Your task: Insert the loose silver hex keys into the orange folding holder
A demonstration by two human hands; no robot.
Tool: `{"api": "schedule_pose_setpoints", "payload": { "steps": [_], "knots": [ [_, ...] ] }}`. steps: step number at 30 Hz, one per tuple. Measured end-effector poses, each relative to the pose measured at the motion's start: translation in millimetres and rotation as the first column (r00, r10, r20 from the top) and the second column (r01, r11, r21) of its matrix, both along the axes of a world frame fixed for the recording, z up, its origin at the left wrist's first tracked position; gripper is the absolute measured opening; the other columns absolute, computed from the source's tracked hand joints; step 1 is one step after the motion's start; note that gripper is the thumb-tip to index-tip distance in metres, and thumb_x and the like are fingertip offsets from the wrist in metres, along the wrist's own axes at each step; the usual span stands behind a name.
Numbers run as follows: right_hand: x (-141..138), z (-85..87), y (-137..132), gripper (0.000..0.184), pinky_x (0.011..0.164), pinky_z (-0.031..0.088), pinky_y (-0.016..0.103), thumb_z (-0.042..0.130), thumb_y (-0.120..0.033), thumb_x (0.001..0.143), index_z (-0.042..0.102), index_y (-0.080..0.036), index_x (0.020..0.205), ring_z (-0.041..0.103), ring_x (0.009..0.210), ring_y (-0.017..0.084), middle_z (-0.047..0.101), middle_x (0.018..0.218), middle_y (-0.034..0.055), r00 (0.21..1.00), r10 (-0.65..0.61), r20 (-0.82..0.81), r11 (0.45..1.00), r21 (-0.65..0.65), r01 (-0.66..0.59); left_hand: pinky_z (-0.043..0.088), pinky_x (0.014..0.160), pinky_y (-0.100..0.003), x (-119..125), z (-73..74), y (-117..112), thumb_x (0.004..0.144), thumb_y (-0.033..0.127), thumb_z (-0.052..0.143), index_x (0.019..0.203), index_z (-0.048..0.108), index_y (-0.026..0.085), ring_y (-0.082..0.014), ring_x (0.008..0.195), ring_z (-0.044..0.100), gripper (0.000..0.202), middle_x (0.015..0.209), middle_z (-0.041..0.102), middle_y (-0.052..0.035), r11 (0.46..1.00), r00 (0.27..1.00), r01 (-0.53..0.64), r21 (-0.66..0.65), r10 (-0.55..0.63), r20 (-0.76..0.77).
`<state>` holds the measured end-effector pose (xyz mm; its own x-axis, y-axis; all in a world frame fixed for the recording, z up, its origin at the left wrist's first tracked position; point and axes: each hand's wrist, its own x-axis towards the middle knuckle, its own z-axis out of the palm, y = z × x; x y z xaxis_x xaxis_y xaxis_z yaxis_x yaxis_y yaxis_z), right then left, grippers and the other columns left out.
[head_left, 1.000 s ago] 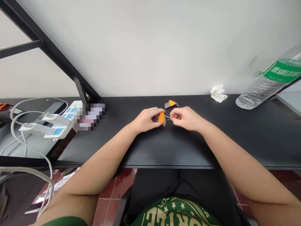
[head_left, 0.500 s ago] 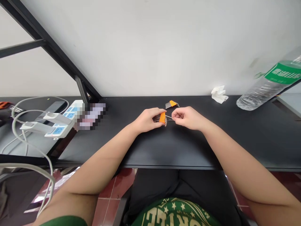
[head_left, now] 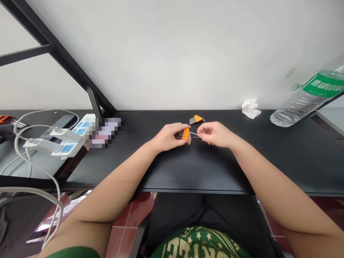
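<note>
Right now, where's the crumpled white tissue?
In the head view, the tissue is right of centre at the back of the black table, near the wall, just left of the plastic bottle.

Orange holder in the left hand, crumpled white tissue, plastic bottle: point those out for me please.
Orange holder (head_left: 186,134): head view, on its orange body.
Crumpled white tissue (head_left: 251,108): head view, on its middle folds.
Plastic bottle (head_left: 313,87): head view, on its green label.

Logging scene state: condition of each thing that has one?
Left hand, gripping front orange holder
Right hand, pinching thin metal rod
Front orange holder, holding several rods
Thin metal rod, insertion unclear
Rear orange holder, loaded
Power strip, chargers plugged in
Tissue, crumpled
Bottle, label on
</note>
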<state>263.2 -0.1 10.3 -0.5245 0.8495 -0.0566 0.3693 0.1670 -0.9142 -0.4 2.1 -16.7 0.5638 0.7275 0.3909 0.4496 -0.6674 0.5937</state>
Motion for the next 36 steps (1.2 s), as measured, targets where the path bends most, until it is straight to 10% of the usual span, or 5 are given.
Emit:
{"api": "schedule_pose_setpoints", "payload": {
  "steps": [12,24,29,36],
  "knots": [
    [2,2.3,0,0.009,0.049,0.044,0.023,0.072,-0.026,0.084,0.068,-0.019,0.08,0.051,0.052,0.01,0.058,0.064,-0.0022,1.0,-0.02,-0.011,0.998,-0.067,0.019,0.059,0.072,-0.024,0,1.0,-2,0.083,0.023,0.074,0.13,0.068,0.021,-0.0148,0.087,0.07,0.047,0.106,0.073,-0.0055,0.999,0.999,0.036,0.024,-0.035,-0.029],
    [-26,-16.7,-1,0.039,0.045,0.042,0.018,0.093,-0.04,0.074,0.062,-0.016,0.078,0.051,0.053,0.007,0.061,0.065,-0.0012,0.86,-0.26,-0.44,0.873,-0.487,0.015,0.055,0.078,-0.026,12,9.8,-8,0.085,0.023,0.073,0.125,0.069,0.021,-0.0161,0.086,0.068,0.04,0.099,0.072,-0.004,0.997,0.994,0.018,0.071,-0.01,-0.108],
    [-19,-20.0,3,0.035,0.064,0.056,0.022,0.093,-0.03,0.073,0.071,-0.015,0.095,0.063,0.067,0.009,0.07,0.082,0.0028,0.819,-0.217,-0.531,0.852,-0.512,-0.106,0.054,0.072,-0.024,10,8.3,-6,0.081,0.023,0.075,0.124,0.07,0.021,-0.013,0.078,0.064,0.043,0.096,0.071,-0.003,0.999,0.999,-0.033,0.043,0.035,-0.04],
    [-26,-20.6,0,0.039,0.053,0.043,0.02,0.091,-0.038,0.077,0.06,-0.019,0.089,0.054,0.057,0.007,0.063,0.071,-0.0037,0.819,-0.148,-0.554,0.895,-0.428,-0.128,0.053,0.069,-0.023,12,6.7,-7,0.081,0.021,0.075,0.122,0.071,0.021,-0.012,0.074,0.064,0.042,0.093,0.07,-0.0026,0.996,1.0,-0.008,0.088,0.005,0.03]
  ]
}}
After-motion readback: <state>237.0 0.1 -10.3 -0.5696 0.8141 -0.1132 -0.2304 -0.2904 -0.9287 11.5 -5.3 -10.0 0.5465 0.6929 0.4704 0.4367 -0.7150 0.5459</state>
